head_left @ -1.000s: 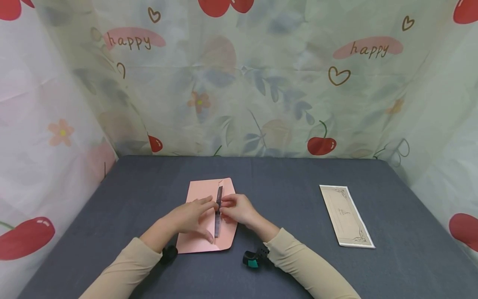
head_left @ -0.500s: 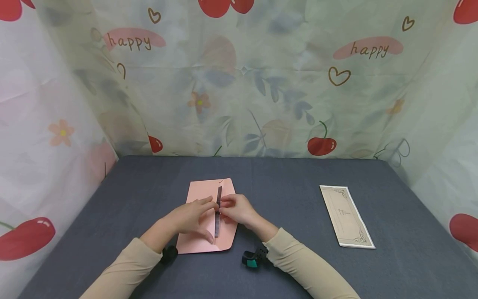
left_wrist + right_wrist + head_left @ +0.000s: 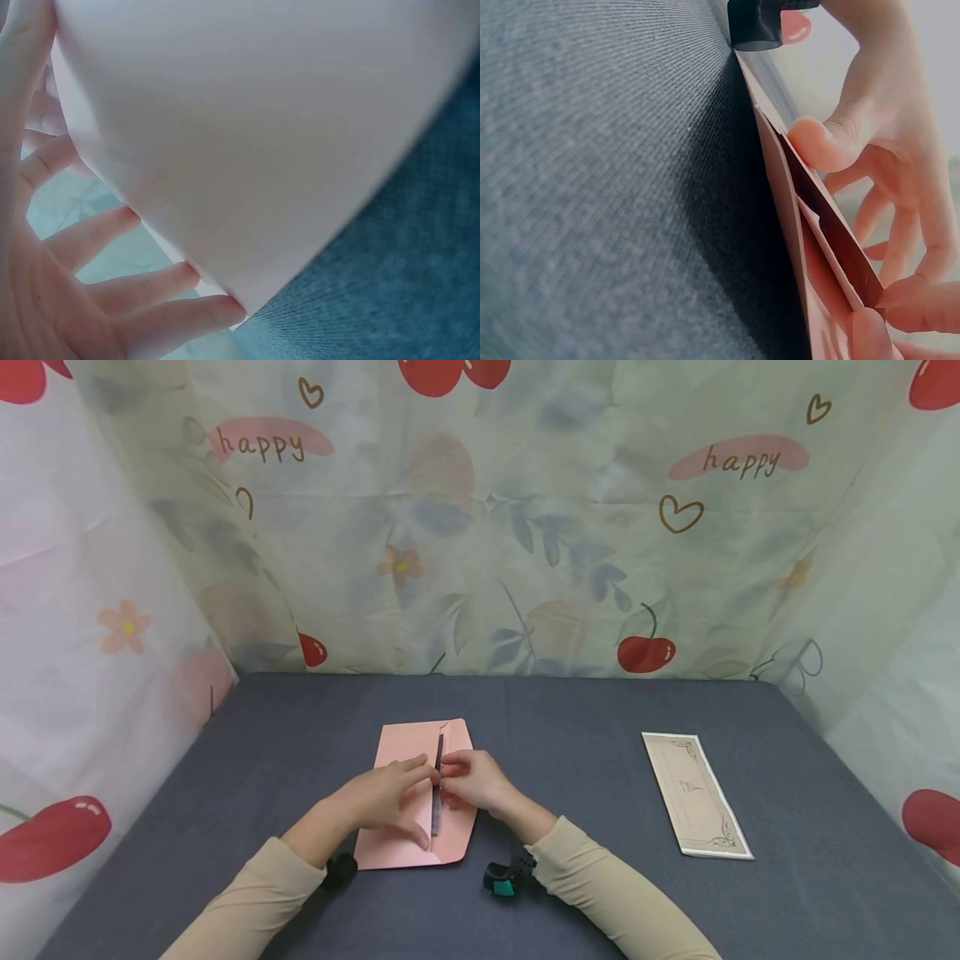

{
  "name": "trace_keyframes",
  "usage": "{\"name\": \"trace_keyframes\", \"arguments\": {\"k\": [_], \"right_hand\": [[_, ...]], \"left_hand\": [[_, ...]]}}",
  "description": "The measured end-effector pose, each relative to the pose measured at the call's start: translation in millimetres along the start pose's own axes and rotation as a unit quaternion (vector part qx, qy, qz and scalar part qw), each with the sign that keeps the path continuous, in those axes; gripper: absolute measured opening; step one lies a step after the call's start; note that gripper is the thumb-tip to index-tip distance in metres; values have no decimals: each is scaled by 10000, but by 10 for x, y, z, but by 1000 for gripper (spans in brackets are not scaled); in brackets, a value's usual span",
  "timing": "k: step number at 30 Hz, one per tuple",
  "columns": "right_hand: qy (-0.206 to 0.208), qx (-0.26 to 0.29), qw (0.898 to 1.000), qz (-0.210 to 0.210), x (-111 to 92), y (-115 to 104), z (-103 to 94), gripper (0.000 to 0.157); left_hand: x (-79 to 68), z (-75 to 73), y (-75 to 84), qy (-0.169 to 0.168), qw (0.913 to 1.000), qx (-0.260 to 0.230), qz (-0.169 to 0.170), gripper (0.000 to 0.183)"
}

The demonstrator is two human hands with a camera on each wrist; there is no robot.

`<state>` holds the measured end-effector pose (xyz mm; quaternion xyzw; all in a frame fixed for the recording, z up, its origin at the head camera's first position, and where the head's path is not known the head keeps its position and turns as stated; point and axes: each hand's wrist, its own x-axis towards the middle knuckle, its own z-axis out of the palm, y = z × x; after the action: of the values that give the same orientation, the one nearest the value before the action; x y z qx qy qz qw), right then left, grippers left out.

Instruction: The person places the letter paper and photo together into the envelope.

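A pink envelope [image 3: 401, 739] lies on the left of the table, its opening toward the right. In the opening stands a narrow dark card [image 3: 437, 814], mostly hidden inside. My left hand [image 3: 386, 789] rests across the envelope, fingers spread, with fingertips and thumb near the edge of the opening. In the left wrist view its fingers [image 3: 161, 289] are nearly straight against the envelope's edge. My right hand [image 3: 480, 778] pinches the card's edge from the right side. The right wrist view shows its thumb [image 3: 870, 334] and finger at the gap between the layers.
A long beige folded card [image 3: 696, 793] with dark corner ornaments lies on the right of the dark blue tablecloth [image 3: 570, 735]. A black wrist device [image 3: 501, 878] is by the right sleeve. Patterned curtains [image 3: 480, 527] surround the table at the back and sides.
The visible part of the dark card has become slightly narrower. My right hand and forearm have shifted a little to the left. The left hand stays in place.
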<state>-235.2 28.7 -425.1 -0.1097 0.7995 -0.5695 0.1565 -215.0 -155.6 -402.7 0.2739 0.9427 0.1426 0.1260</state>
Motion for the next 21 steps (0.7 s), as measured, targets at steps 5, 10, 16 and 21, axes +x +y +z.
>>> {"name": "trace_keyframes", "arguments": {"k": [5, 10, 16, 21], "right_hand": [[-33, -97, 9999, -44, -1, -4, 0, 40], [-44, -148, 9999, -35, -10, -14, 6, 41], [-27, -315, 9995, -71, -12, -13, 17, 44], [-114, -134, 9998, -20, -13, -4, 7, 44]], "left_hand": [[0, -1, 3, -25, 10000, 20, -49, 81], [8, 7, -1, -5, 10000, 34, 13, 81], [9, 7, -4, -29, 10000, 54, -8, 90], [4, 5, -2, -4, 10000, 57, -4, 85]]}}
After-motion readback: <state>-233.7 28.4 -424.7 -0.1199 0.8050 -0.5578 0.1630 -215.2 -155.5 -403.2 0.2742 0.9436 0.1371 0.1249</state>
